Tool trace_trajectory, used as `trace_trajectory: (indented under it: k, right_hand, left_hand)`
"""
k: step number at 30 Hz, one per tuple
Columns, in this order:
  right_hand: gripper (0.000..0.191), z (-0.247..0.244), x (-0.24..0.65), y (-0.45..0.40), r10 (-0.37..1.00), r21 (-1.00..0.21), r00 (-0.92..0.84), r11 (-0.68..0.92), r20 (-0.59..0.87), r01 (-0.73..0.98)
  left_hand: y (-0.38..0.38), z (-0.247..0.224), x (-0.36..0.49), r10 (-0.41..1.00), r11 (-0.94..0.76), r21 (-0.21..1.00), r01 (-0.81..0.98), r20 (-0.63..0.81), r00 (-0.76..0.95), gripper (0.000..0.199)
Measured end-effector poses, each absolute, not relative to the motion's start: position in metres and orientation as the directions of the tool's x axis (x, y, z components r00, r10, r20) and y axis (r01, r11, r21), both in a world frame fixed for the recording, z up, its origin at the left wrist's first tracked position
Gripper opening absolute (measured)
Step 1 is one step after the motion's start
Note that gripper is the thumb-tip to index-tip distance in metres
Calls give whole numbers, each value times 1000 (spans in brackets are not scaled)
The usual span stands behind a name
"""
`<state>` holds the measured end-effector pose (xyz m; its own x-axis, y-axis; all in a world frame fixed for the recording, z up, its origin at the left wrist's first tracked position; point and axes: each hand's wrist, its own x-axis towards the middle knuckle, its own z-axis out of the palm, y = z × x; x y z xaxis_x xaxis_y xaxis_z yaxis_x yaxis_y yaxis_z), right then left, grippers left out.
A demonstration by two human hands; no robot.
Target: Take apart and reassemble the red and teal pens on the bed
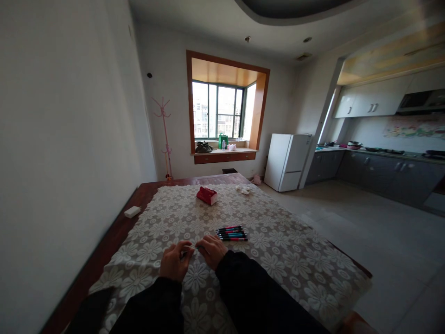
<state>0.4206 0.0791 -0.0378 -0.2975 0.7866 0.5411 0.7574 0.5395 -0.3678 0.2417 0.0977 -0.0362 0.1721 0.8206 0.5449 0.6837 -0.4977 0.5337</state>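
Close together over the flowered tablecloth (196, 278), my left hand (175, 260) and my right hand (212, 251) face each other with fingers bent and pinched. Between the fingertips shows something small and thin, too tiny to name. Both hands seem closed on it or on parts of it; the fingers hide most of it. Just beyond my right hand lies a row of several pens (232, 233), with red, teal and black barrels, side by side on the cloth.
A red tissue pack (205, 195) lies farther back, with crumpled white tissue (242, 189) to its right. On the wooden table edge at left sits a small white box (132, 212). A dark flat object (91, 308) lies near front left. A white fridge (285, 160) stands beyond.
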Motion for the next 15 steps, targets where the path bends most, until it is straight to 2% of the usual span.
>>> trace_trajectory:
  k: [3, 7, 9, 11, 12, 15]
  right_hand:
    - [13, -40, 418, 80, 809, -501, -233, 531, 540, 683]
    - [13, -47, 414, 85, 839, -730, -98, 517, 535, 446]
    - [11, -51, 413, 90, 870, -831, -17, 477, 493, 288]
    - [11, -54, 414, 95, 896, -896, 56, 435, 440, 88]
    - [13, -55, 414, 98, 905, -907, 79, 421, 418, -22]
    - [21, -52, 417, 101, 921, -879, 102, 389, 376, -275]
  left_hand:
    - [98, -35, 243, 861, -453, 620, 640, 490, 136, 22]
    - [101, -37, 242, 868, -453, 670, 588, 483, 118, 43]
    - [101, -38, 242, 842, -492, 612, 619, 514, 162, 40]
    - [101, -39, 243, 819, -523, 514, 680, 522, 236, 27]
    - [100, -39, 243, 815, -530, 464, 710, 511, 274, 24]
    - [100, -42, 244, 826, -523, 375, 765, 445, 347, 34]
